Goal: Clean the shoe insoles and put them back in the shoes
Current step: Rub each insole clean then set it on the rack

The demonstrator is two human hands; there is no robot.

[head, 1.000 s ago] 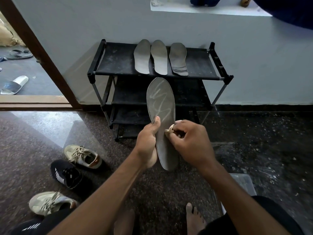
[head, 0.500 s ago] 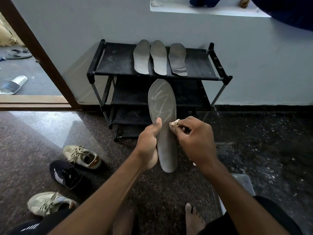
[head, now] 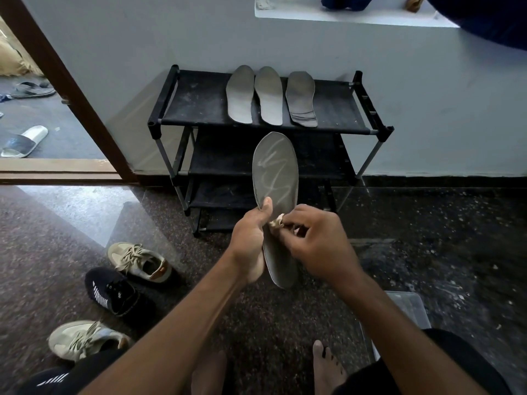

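Insole [head: 275,178]: held upright before the rack [head: 199,101], left hand [head: 249,240] clasping its edge; right hand [head: 313,240] fingers pinched a small cloth [head: 276,222] against it. Wet streaks above. Three insoles [head: 271,95] lay on top. Shoes [head: 114,292] on floor, apparently unfilled. Judged: cleaning unfinished.

Three insoles [head: 269,96] lie on the rack [head: 199,101]; shoes [head: 119,292] sit left on the floor [head: 427,238].

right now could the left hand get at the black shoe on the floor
Probably not straight away. The left hand is gripping the insole that the right hand wipes with a small cloth. The black shoe lies uncovered on its left, so the path looks free once the insole is released.
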